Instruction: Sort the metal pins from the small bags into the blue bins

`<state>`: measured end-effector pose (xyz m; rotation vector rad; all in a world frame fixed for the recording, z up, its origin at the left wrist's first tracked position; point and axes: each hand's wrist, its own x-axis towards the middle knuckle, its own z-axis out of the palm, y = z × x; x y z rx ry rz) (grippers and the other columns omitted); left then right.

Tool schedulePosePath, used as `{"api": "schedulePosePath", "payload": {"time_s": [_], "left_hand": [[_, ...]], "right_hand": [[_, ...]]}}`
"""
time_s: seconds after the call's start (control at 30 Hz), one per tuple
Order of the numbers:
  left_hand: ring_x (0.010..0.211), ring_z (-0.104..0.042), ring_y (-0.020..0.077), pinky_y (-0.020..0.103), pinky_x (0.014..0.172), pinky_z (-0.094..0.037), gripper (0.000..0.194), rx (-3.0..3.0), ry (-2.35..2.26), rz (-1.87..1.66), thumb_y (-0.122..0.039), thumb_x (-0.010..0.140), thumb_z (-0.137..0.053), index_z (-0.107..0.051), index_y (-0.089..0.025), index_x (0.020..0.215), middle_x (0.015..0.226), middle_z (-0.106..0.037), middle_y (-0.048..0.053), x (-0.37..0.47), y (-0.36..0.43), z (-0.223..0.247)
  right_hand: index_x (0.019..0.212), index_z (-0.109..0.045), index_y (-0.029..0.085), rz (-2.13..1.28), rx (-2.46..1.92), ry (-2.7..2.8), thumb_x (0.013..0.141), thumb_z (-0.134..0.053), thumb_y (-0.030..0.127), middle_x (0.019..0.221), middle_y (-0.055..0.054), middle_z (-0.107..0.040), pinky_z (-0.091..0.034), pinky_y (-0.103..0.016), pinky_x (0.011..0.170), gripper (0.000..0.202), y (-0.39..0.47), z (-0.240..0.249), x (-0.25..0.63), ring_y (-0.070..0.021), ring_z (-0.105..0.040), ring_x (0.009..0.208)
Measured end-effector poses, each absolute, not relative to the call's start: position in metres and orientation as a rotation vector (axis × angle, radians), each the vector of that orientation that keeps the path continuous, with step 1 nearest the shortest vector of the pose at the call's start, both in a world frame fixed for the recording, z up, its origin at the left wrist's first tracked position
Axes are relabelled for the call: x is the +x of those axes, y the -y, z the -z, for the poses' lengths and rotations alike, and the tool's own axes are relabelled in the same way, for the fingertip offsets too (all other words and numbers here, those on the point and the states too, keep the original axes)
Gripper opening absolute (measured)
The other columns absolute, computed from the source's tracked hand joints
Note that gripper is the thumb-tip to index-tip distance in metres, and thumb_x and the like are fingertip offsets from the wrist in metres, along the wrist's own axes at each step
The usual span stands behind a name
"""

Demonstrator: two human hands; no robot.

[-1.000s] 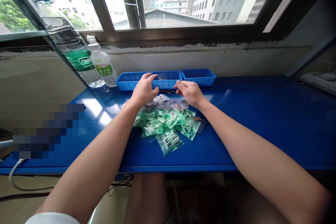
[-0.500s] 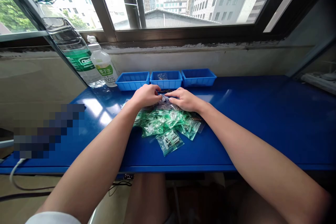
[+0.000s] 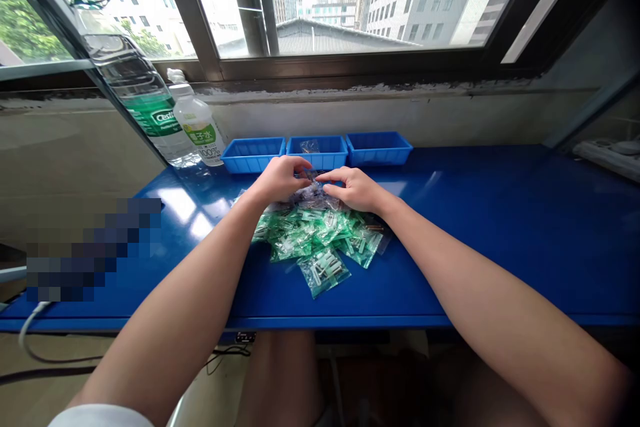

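Observation:
A pile of green-tinted plastic packets (image 3: 313,230) with small pale parts inside lies on the blue table, and clear packets (image 3: 313,195) form its back part. My left hand (image 3: 283,179) is over the back left of the pile, its thumb and fingers curled around a small clear packet (image 3: 311,175). From the right, my right hand (image 3: 353,188) reaches to the same spot, fingers stretched and apart, its fingertips close to that packet. One green packet (image 3: 324,270) lies at the pile's front edge.
Three blue trays (image 3: 254,155) stand in a row behind the pile; the middle tray (image 3: 317,160) holds a clear packet. Two bottles (image 3: 200,123) stand at the back left. A pixelated dark object (image 3: 95,247) lies on the left of the table (image 3: 500,233).
My left hand has risen slightly toward the middle tray, with a small clear packet now showing at its fingertips. My right hand has barely moved.

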<state>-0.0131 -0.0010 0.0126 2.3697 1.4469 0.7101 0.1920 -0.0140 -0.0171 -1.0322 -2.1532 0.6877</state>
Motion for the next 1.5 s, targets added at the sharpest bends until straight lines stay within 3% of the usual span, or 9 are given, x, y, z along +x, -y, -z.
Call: {"api": "schedulePosePath", "payload": {"time_s": [0.2, 0.4, 0.5, 0.77, 1.13, 1.23, 1.37, 1.5], "left_hand": [[0.071, -0.062, 0.0168, 0.027, 0.064, -0.046, 0.035, 2.244, -1.408, -0.808, -0.031, 0.072, -0.065, -0.069, -0.015, 0.104, 0.078, -0.071, 0.004, -0.010, 0.008, -0.020], [0.072, -0.061, 0.0162, 0.027, 0.065, -0.046, 0.034, 2.169, -1.404, -0.860, -0.033, 0.074, -0.063, -0.069, -0.016, 0.103, 0.081, -0.071, 0.004, -0.009, 0.009, -0.021], [0.071, -0.061, 0.0164, 0.027, 0.065, -0.047, 0.033, 2.152, -1.402, -0.916, -0.030, 0.072, -0.063, -0.068, -0.016, 0.102, 0.081, -0.072, 0.004, -0.009, 0.008, -0.019], [0.062, -0.055, 0.0125, 0.024, 0.058, -0.043, 0.017, 2.147, -1.269, -1.082, -0.025, 0.069, -0.058, -0.069, -0.015, 0.076, 0.068, -0.065, 0.001, -0.009, 0.007, -0.017], [0.082, -0.066, 0.0195, 0.029, 0.071, -0.051, 0.024, 2.135, -1.172, -0.741, -0.030, 0.072, -0.062, -0.075, -0.019, 0.089, 0.091, -0.074, 0.004, -0.008, 0.017, -0.027], [0.078, -0.065, 0.0190, 0.029, 0.067, -0.051, 0.022, 2.157, -1.200, -0.757, -0.030, 0.073, -0.062, -0.075, -0.019, 0.087, 0.087, -0.074, 0.005, -0.007, 0.015, -0.024], [0.069, -0.060, 0.0152, 0.028, 0.065, -0.050, 0.025, 2.215, -1.351, -1.142, -0.032, 0.077, -0.059, -0.075, -0.016, 0.088, 0.083, -0.071, 0.006, -0.008, 0.005, -0.016], [0.087, -0.061, 0.0190, 0.033, 0.078, -0.052, 0.032, 2.187, -1.564, -1.613, -0.033, 0.087, -0.051, -0.069, -0.017, 0.109, 0.108, -0.064, 0.010, -0.011, 0.003, -0.017]], "right_hand": [[0.115, -0.070, 0.020, -0.809, -1.036, 2.092, 0.080, -0.061, 0.031, 0.108, -0.007, -0.070, -0.050, -0.032, 0.080, 0.038, 0.016, 0.015, 0.193, -0.0188, -0.064, 0.088], [0.104, -0.074, 0.015, -0.906, -1.069, 1.975, 0.077, -0.062, 0.032, 0.090, -0.006, -0.071, -0.047, -0.026, 0.060, 0.034, 0.017, 0.013, 0.192, -0.0125, -0.059, 0.064], [0.099, -0.075, 0.015, -0.916, -1.032, 1.900, 0.075, -0.063, 0.031, 0.086, -0.006, -0.073, -0.048, -0.027, 0.064, 0.031, 0.016, 0.013, 0.192, -0.0153, -0.061, 0.069], [0.102, -0.074, 0.016, -0.938, -0.971, 1.765, 0.072, -0.062, 0.024, 0.104, -0.007, -0.072, -0.050, -0.034, 0.081, 0.033, 0.017, 0.008, 0.193, -0.0190, -0.062, 0.089], [0.101, -0.074, 0.016, -1.007, -0.939, 1.615, 0.070, -0.063, 0.023, 0.106, -0.008, -0.072, -0.051, -0.035, 0.081, 0.033, 0.018, 0.006, 0.192, -0.0209, -0.065, 0.093], [0.105, -0.072, 0.016, -1.008, -0.939, 1.621, 0.069, -0.064, 0.024, 0.107, -0.008, -0.072, -0.051, -0.035, 0.080, 0.038, 0.016, 0.007, 0.192, -0.0206, -0.064, 0.090], [0.117, -0.066, 0.017, -0.964, -0.934, 1.614, 0.067, -0.067, 0.028, 0.109, -0.008, -0.069, -0.052, -0.035, 0.078, 0.051, 0.011, 0.011, 0.193, -0.0207, -0.062, 0.091], [0.119, -0.063, 0.016, -0.930, -0.975, 1.594, 0.069, -0.066, 0.030, 0.112, -0.009, -0.066, -0.052, -0.035, 0.077, 0.053, 0.011, 0.011, 0.194, -0.0209, -0.061, 0.092]]}}
